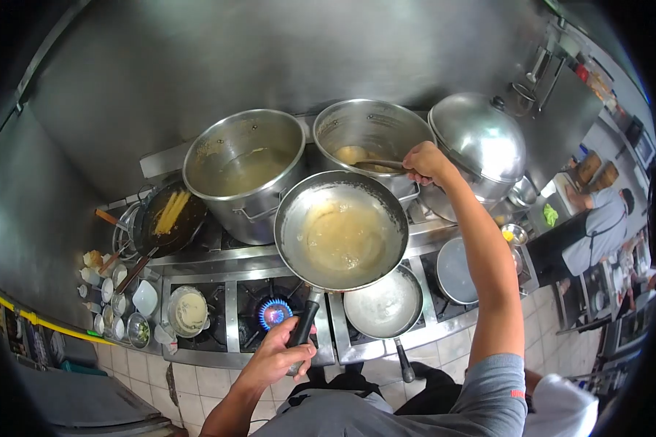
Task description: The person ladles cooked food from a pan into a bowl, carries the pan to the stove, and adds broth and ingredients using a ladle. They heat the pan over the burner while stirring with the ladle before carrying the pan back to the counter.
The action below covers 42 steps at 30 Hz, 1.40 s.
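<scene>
My left hand (pixel 279 357) is wrapped round the black handle of a frying pan (pixel 299 251), which I hold raised over the front of the stove. A shallow pool of pale yellowish liquid (pixel 345 237) lies in the pan. My right hand (pixel 428 163) grips the dark handle of a ladle (pixel 377 164), whose bowl end reaches into the middle stockpot (pixel 328 120). The bowl looks filled with yellowish liquid, though its edges are hard to make out. Below and left of the raised pan, a blue flame (pixel 275 314) burns on a bare burner.
Another stockpot (pixel 197 171) with liquid stands left; a domed-lid pot (pixel 481 135) is right. Around are a pan with yellow strips (pixel 170 213), a second frying pan (pixel 383 302), a pot of creamy food (pixel 189 313) and small bowls (pixel 138 329). A co-worker (pixel 601 226) stands far right.
</scene>
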Each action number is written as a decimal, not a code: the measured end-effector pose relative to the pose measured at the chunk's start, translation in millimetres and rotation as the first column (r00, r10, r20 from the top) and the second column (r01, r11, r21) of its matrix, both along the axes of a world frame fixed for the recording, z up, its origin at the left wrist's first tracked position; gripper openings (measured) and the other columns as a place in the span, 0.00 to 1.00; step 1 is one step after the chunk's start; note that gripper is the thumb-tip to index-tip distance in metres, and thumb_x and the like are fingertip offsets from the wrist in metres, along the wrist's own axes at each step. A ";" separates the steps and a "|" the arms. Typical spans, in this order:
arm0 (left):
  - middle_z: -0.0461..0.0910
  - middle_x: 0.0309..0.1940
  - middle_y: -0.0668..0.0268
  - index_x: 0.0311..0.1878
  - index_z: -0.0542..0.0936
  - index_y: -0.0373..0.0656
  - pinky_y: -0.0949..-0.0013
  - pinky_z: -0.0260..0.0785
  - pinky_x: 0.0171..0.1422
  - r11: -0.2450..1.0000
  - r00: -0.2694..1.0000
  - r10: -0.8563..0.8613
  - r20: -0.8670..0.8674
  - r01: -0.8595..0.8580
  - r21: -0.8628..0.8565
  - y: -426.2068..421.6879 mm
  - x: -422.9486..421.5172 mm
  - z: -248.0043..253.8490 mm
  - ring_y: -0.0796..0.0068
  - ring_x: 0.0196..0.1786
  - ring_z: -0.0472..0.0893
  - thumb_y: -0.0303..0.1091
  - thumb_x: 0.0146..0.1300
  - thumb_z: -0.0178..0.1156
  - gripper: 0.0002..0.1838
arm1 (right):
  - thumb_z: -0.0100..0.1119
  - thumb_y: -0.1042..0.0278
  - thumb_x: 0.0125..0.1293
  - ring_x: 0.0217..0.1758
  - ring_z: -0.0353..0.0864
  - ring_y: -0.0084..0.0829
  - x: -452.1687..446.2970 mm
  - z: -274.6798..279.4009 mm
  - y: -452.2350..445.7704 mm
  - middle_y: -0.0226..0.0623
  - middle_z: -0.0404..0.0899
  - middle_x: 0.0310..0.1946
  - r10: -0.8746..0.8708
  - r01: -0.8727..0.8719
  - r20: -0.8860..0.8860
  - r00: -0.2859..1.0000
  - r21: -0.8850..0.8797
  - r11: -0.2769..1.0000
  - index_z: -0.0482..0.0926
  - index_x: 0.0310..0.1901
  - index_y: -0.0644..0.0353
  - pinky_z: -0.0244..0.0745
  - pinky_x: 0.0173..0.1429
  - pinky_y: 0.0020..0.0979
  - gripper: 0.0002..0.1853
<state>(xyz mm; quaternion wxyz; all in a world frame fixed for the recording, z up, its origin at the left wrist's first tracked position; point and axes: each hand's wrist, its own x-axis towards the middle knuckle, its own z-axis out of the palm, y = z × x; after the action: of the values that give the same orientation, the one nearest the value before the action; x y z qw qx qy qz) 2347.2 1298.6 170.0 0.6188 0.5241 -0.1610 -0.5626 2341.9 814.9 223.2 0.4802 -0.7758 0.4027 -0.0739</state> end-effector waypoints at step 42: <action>0.77 0.32 0.60 0.57 0.68 0.32 0.70 0.65 0.20 0.996 0.996 -0.084 -0.022 0.083 -0.034 9.5 23.0 -11.4 0.73 0.22 0.77 0.22 0.62 0.63 0.22 | 0.63 0.79 0.65 0.29 0.80 0.43 -251.9 99.0 237.7 0.41 0.79 0.33 0.063 -0.196 -0.186 0.981 -0.922 0.335 0.81 0.59 0.59 0.72 0.30 0.38 0.20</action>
<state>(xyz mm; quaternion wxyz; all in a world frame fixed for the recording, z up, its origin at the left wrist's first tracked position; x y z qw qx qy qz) 2370.2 1308.0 158.6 0.6053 0.4999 -0.1850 -0.5912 2090.0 1052.6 322.3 -0.0695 -0.9427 0.2523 -0.2067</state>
